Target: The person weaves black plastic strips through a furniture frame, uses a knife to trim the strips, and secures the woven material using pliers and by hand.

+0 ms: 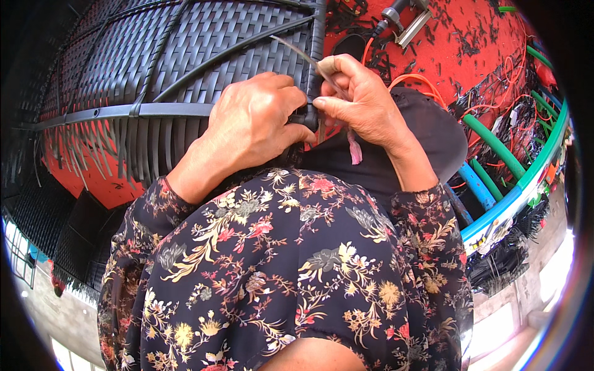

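Observation:
A black woven wicker panel (229,55) on a dark frame lies in front of me, its corner close to my body. My left hand (257,117) is closed at that corner, fingers curled over the frame bar (167,110); whatever lies under the fingertips is hidden. On the other side of the wrapped edge (314,55), my right hand (356,99) grips a thin, grey, blade-like tool (297,52) with a pink wrapped end (354,151). The tool's far end reaches over the weave. My right thumb points at the frame corner.
Loose black strips (111,148) hang from the panel's near side. A grey power tool (393,18) with an orange cord (421,78) lies on the red floor (445,43) among black scraps. At right stands a rack of green and blue tubes (495,145).

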`<state>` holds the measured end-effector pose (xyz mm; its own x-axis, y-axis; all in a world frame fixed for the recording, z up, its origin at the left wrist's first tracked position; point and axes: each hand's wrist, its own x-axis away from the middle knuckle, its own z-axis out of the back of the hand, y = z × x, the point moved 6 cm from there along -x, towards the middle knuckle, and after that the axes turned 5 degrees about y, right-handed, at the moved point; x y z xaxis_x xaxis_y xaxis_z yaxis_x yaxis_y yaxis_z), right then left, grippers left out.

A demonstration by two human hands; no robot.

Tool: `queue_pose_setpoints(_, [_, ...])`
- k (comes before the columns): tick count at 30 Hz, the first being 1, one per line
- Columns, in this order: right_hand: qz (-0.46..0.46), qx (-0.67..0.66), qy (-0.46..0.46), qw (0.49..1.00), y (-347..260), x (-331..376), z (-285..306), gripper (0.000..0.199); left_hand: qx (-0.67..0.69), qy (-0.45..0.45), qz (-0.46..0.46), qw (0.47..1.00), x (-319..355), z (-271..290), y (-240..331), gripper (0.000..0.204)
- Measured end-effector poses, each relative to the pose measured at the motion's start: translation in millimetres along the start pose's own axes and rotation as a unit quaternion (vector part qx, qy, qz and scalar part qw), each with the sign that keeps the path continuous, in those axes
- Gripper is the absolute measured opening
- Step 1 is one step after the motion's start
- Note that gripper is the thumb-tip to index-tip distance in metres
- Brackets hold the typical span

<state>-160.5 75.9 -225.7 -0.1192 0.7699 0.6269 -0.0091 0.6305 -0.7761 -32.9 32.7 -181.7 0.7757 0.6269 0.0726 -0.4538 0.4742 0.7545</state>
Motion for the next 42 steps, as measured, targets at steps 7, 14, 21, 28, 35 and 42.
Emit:
queue_pose_setpoints(7, [0.113, 0.165, 0.037, 0.979, -8.0, -1.5, -2.6, 0.035, -0.002, -0.010, -0.001, 1.000, 1.5, -3.5, -2.2, 0.038])
queue_pose_setpoints(14, [0.053, 0.129, 0.068, 0.988, 7.3, -7.9, -7.2, 0.032, -0.003, -0.015, 0.018, 1.000, 4.2, -8.9, -6.3, 0.040])
queue_pose_setpoints(21, [-0.012, -0.130, 0.069, 0.989, 40.8, -9.7, -8.1, 0.031, -0.038, 0.010, -0.046, 0.998, 11.3, -13.2, -3.6, 0.045])
queue_pose_setpoints(28, [-0.053, -0.346, 0.032, 0.936, 47.6, -10.7, -13.0, 0.022, -0.016, 0.007, 0.016, 1.000, 5.1, 2.0, -5.0, 0.041])
queue_pose_setpoints(35, [-0.049, -0.369, -0.002, 0.928, 46.4, -13.8, -16.0, 0.021, 0.001, 0.004, 0.032, 0.999, 2.9, -0.2, -10.9, 0.050])
queue_pose_setpoints(42, [-0.028, -0.316, -0.012, 0.948, 44.9, -17.8, -11.9, 0.028, -0.005, 0.009, -0.004, 1.000, 0.5, 1.7, -6.0, 0.054])
